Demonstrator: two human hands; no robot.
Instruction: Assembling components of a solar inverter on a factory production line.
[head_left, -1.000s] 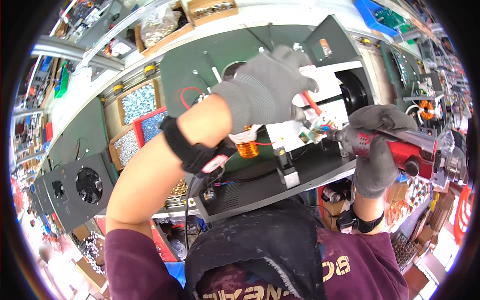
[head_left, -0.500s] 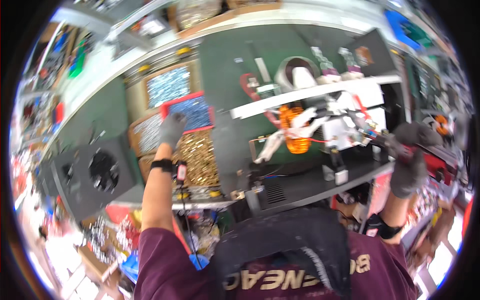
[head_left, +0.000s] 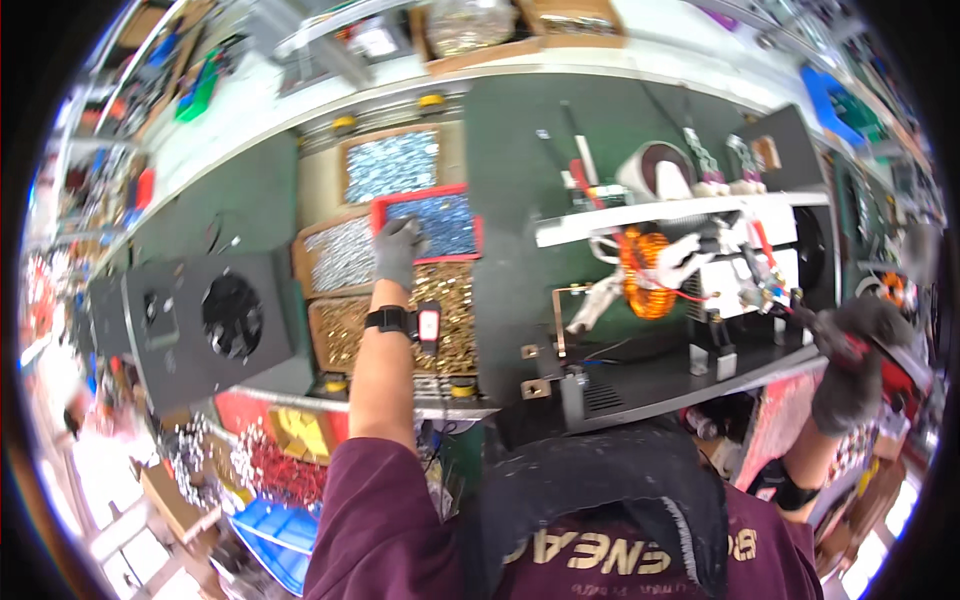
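My left hand (head_left: pixel 398 255), in a grey glove, is at the lower left corner of a red tray (head_left: pixel 377 212) of small bluish metal fasteners. Its fingers are drawn together; whatever is between them is too small to make out. At the right, my gloved right hand (head_left: pixel 850 385) is wrapped round a red and black power screwdriver (head_left: pixel 905 385), whose front end points left to the open black chassis (head_left: pixel 640 395). Inside that chassis sit a copper-wound coil (head_left: pixel 648 275), white-sleeved leads and a light metal bar (head_left: pixel 690 209).
Boxes of silver fasteners (head_left: pixel 390 165) and brass-coloured fasteners (head_left: pixel 445 325) surround the red tray. A black housing with a round fan opening (head_left: pixel 270 345) stands at the left. Below the bench edge are a blue bin (head_left: pixel 275 545) and red parts (head_left: pixel 285 475).
The whole scene has shifted to the right in the picture as the view turned. My left hand stays at the red tray, and my right hand still grips the power screwdriver.
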